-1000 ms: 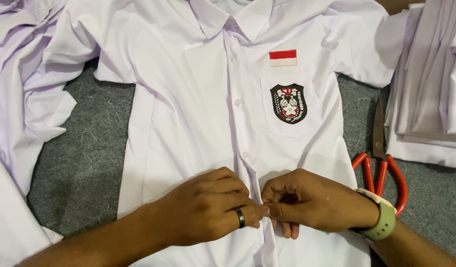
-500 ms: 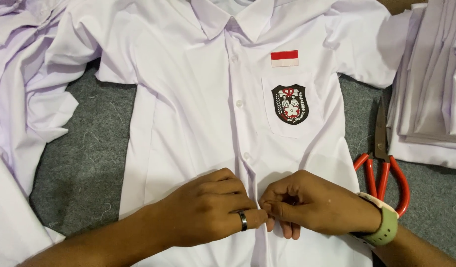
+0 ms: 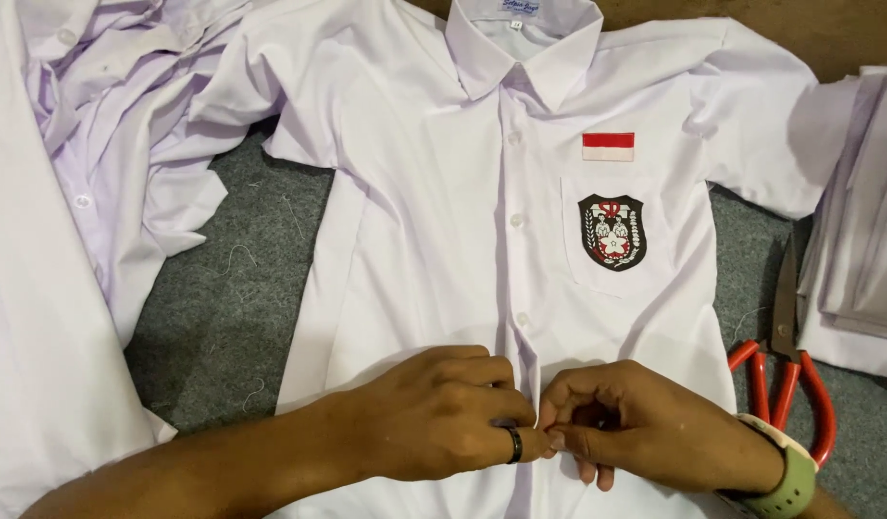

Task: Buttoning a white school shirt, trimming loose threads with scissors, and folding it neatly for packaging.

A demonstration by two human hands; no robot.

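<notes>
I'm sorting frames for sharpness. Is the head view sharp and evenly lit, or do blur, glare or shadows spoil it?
Head view: mostly sharp, the shirt with its buttons and badge crisp; soft even light, no glare; slight shadow under the left hand and right hand; where the fingers meet is dim; the scissors are clear.

Smooth white cloth shirt [image 3: 434, 240], rough grey felt-like mat [image 3: 232, 288], glossy red-handled metal scissors [image 3: 787, 365].

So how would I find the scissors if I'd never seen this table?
Start at the white short-sleeved shirt spread flat on the grey felt surface. Look past its hem, beside the right hand. The orange-handled metal scissors lie there, the only brightly coloured tool among white cloth.
</notes>
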